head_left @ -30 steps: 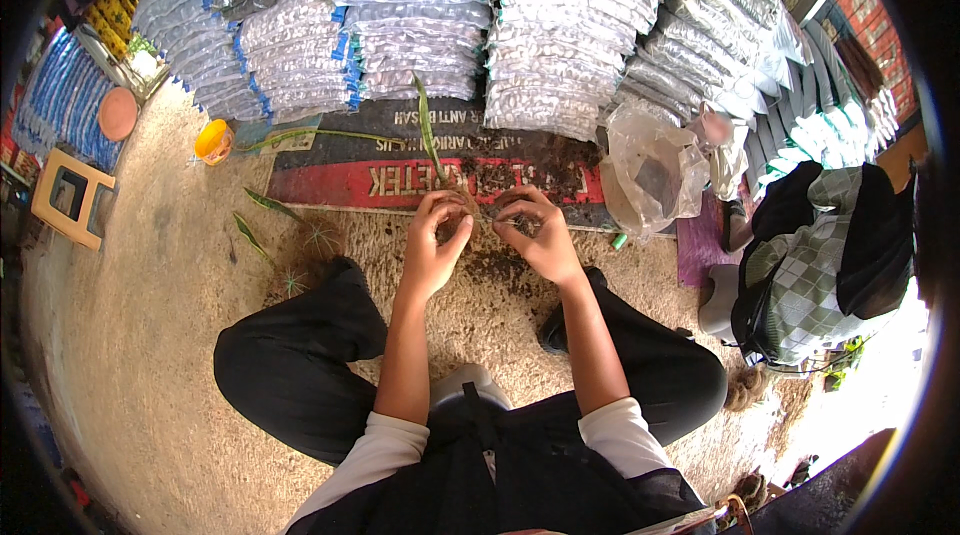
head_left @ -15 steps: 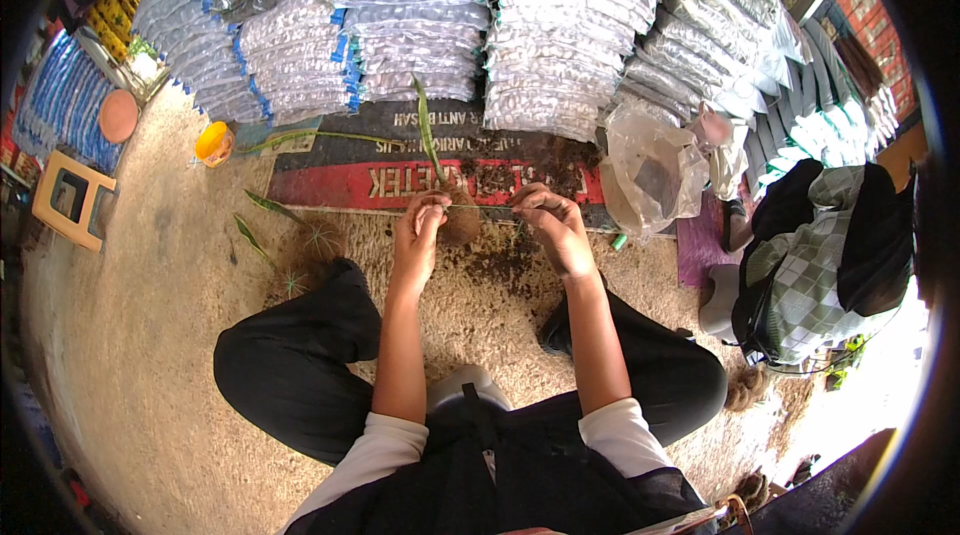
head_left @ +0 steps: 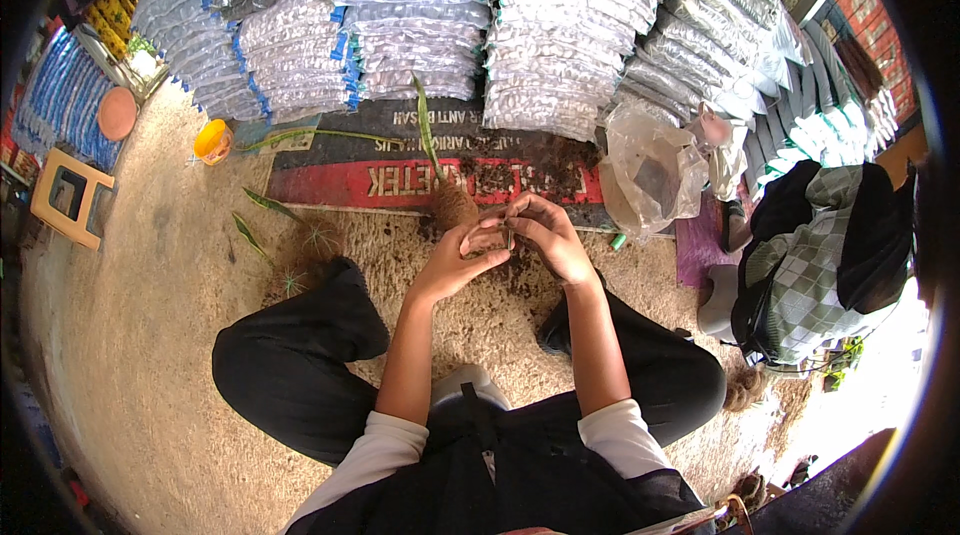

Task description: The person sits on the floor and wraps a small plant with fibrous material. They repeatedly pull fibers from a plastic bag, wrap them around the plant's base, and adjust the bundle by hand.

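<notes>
My left hand (head_left: 452,263) and my right hand (head_left: 558,247) meet over the floor in front of me, fingertips almost touching. Both are closed in a pinch on a thin green string (head_left: 511,234), of which only a short bit shows between the fingers. Just beyond my left hand sits a brown fibre-covered root ball (head_left: 455,203), with a long green leaf (head_left: 424,120) standing up from it. My left fingers hide its near side. Dark crumbled soil (head_left: 525,280) lies scattered under and around my hands.
On the left are finished-looking fibre balls (head_left: 318,238) with leaves and string, a yellow pot (head_left: 213,142) and a tan stool (head_left: 72,197). To the right stand a clear plastic bag (head_left: 650,170) and a draped checked cloth (head_left: 815,260). Stacked plastic-wrapped bundles (head_left: 560,35) line the back.
My hands were apart with the string stretched between them across the root ball. The left hand has moved right and nearer to me, so the hands now meet and the ball shows more.
</notes>
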Tool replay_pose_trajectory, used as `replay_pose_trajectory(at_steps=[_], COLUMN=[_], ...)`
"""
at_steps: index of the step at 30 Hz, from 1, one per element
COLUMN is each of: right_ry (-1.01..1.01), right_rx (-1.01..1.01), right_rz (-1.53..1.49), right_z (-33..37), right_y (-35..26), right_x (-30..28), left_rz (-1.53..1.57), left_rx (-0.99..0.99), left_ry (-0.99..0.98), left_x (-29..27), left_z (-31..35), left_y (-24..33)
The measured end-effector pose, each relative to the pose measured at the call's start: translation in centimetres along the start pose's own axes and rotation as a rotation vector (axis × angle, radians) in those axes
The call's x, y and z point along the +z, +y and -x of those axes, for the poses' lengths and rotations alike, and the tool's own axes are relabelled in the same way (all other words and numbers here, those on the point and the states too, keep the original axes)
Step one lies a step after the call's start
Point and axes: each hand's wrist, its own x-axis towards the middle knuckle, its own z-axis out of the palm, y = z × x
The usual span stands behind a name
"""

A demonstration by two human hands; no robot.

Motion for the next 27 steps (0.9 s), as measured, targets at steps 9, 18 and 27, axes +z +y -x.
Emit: replay_pose_trajectory(at_steps=[9,18,27], right_ry=[0.229,0.418,0.625], right_rx=[-0.058,-0.308,-0.374], right_rz=[-0.204,-0.261,-0.257], right_z=[0.3,0.7,1.3], right_y=[-1.9,-2.7,-2.7], right_x=[-0.9,-3.6,-6.8], left_rz=[-0.331,-0.321,0.194], left_rx=[-0.076,-0.116,0.019], left_ry=[0.113,0.175,0.364], left_x=[-0.7,-3.8,-5.2], left_z=[-0.1,0.4,0.7], left_y=[-0.8,-3.5,-3.2])
